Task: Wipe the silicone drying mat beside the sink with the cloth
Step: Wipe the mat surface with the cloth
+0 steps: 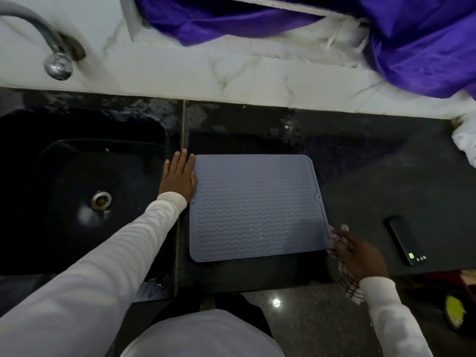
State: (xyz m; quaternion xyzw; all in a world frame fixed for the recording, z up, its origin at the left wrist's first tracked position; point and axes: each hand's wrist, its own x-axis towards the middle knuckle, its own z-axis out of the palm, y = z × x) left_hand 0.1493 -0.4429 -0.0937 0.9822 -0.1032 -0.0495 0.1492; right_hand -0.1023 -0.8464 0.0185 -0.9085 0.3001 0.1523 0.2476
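Flat and relaxed, the left hand [179, 176] presses the mat's [255, 207] sink-side [77, 191] edge. At the mat's opposite near corner, the right hand [360, 256] clutches the cloth [337, 234].

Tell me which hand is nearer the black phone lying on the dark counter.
Right. The right hand, gripping the pale cloth at the grey silicone mat's right edge, is just left of the black phone. The left hand rests flat beyond the mat's far side, by the sink.

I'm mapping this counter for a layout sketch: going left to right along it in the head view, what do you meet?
Sink → left hand → silicone drying mat → right hand holding the cloth → phone.
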